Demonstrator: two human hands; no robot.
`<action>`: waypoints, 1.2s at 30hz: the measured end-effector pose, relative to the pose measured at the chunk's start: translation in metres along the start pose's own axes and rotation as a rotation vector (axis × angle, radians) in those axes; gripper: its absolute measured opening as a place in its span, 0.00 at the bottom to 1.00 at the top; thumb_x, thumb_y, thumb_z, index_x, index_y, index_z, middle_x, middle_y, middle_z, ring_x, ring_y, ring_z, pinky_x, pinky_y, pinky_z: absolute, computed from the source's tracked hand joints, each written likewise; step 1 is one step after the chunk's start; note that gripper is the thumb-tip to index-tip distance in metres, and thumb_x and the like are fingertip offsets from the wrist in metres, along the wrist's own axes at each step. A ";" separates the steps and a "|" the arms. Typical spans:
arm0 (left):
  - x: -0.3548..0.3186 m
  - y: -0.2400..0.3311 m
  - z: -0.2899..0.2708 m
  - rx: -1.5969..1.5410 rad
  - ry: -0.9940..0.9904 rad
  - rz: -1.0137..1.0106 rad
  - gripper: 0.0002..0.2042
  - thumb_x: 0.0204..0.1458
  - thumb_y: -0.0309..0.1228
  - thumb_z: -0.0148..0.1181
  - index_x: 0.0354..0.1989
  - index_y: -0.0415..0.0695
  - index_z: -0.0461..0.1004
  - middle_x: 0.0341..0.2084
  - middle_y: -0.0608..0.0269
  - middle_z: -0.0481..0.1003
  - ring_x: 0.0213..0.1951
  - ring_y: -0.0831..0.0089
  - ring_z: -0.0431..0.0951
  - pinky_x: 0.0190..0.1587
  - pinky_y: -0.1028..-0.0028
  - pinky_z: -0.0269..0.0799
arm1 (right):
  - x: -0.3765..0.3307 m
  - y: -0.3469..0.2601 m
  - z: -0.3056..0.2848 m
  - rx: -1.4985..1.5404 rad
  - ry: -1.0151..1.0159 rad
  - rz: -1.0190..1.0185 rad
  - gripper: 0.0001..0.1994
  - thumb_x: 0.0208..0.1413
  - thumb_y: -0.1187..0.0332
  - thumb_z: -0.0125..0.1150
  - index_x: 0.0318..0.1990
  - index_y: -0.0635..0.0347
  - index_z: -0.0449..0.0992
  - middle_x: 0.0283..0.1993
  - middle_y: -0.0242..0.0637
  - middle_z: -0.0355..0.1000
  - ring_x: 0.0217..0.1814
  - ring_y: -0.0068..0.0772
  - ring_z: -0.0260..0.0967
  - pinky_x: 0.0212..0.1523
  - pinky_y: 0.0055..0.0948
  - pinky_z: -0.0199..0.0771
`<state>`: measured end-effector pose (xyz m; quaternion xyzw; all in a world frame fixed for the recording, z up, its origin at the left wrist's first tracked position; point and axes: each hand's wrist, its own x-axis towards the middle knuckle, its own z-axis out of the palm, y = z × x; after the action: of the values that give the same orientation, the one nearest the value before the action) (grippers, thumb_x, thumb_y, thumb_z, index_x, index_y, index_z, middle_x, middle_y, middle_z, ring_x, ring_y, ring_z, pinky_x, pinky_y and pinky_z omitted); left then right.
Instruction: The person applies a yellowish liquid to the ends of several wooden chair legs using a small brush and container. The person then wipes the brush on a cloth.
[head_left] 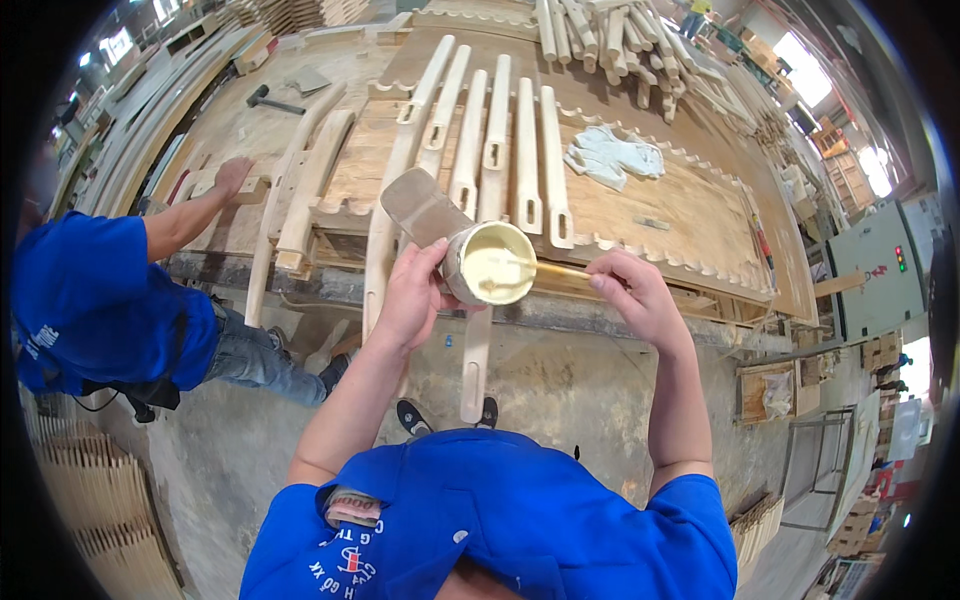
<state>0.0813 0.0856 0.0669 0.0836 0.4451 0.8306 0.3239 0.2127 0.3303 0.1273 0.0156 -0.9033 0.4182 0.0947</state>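
Note:
Over the table's near edge, my left hand (412,296) is closed around a round can (457,262), tilted so that its mouth faces me. Pale yellow, creamy liquid (490,262) coats the inside. A flat brownish piece with a rounded end (415,203) sticks out beside the can; how it is held cannot be made out. Pinched in my right hand (633,292) is the thin wooden handle of a brush (562,271), whose tip lies inside the can. Beyond the can, several slotted wooden slats (497,110) lie side by side, and one slat (476,370) reaches toward me below it.
A white glove (612,157) lies on the scalloped wooden panel (690,215). A black-headed hammer (275,101) rests at the far left, near a blue-shirted co-worker (120,290) whose hand is on a wooden piece. Wooden sticks (620,45) are heaped at the back; a control cabinet (880,275) stands right.

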 end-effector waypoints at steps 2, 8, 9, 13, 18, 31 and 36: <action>0.005 -0.008 0.010 0.007 0.043 -0.001 0.17 0.60 0.36 0.43 0.52 0.39 0.56 0.50 0.51 0.65 0.49 0.60 0.72 0.37 0.52 0.79 | -0.007 0.016 -0.013 0.066 0.021 0.087 0.09 0.57 0.68 0.52 0.37 0.66 0.73 0.27 0.36 0.68 0.30 0.27 0.64 0.33 0.27 0.65; 0.005 -0.028 0.011 -0.041 0.161 0.029 0.18 0.61 0.37 0.41 0.53 0.38 0.60 0.47 0.51 0.70 0.46 0.62 0.75 0.38 0.54 0.79 | 0.000 0.070 -0.051 -0.150 0.062 0.214 0.12 0.59 0.64 0.50 0.36 0.65 0.74 0.23 0.34 0.67 0.28 0.24 0.63 0.31 0.26 0.63; 0.005 -0.030 0.010 -0.059 0.185 0.041 0.19 0.61 0.38 0.40 0.53 0.38 0.63 0.46 0.52 0.72 0.44 0.63 0.78 0.37 0.56 0.79 | 0.005 0.078 -0.054 -0.182 0.059 0.215 0.12 0.59 0.64 0.51 0.36 0.64 0.75 0.23 0.32 0.66 0.27 0.22 0.62 0.29 0.24 0.62; -0.002 -0.034 0.003 0.001 0.179 0.044 0.20 0.61 0.39 0.37 0.54 0.37 0.64 0.46 0.51 0.73 0.43 0.61 0.78 0.38 0.56 0.79 | 0.024 0.098 -0.056 -0.299 0.025 0.220 0.12 0.57 0.62 0.52 0.34 0.62 0.76 0.26 0.38 0.70 0.30 0.31 0.67 0.31 0.29 0.65; -0.014 -0.037 0.000 -0.012 0.196 0.092 0.21 0.62 0.39 0.35 0.54 0.37 0.63 0.47 0.50 0.72 0.44 0.59 0.77 0.36 0.57 0.78 | 0.032 0.116 -0.057 -0.346 0.141 0.143 0.09 0.55 0.64 0.54 0.32 0.58 0.76 0.27 0.35 0.73 0.33 0.36 0.69 0.37 0.35 0.64; -0.020 -0.036 0.000 -0.002 0.248 0.084 0.21 0.62 0.38 0.32 0.53 0.36 0.64 0.46 0.49 0.72 0.41 0.58 0.76 0.33 0.59 0.75 | 0.038 0.120 -0.069 -0.452 0.112 -0.112 0.06 0.51 0.64 0.56 0.29 0.53 0.76 0.25 0.28 0.73 0.31 0.27 0.69 0.44 0.31 0.55; -0.020 -0.037 -0.002 0.002 0.219 0.085 0.21 0.62 0.38 0.33 0.53 0.36 0.64 0.46 0.49 0.72 0.40 0.59 0.76 0.33 0.60 0.75 | 0.034 0.119 -0.075 -0.463 0.024 -0.145 0.07 0.51 0.64 0.56 0.29 0.55 0.76 0.25 0.30 0.73 0.30 0.28 0.68 0.45 0.31 0.55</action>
<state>0.1130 0.0863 0.0394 0.0112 0.4747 0.8473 0.2379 0.1783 0.4659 0.0912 0.0534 -0.9704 0.1923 0.1361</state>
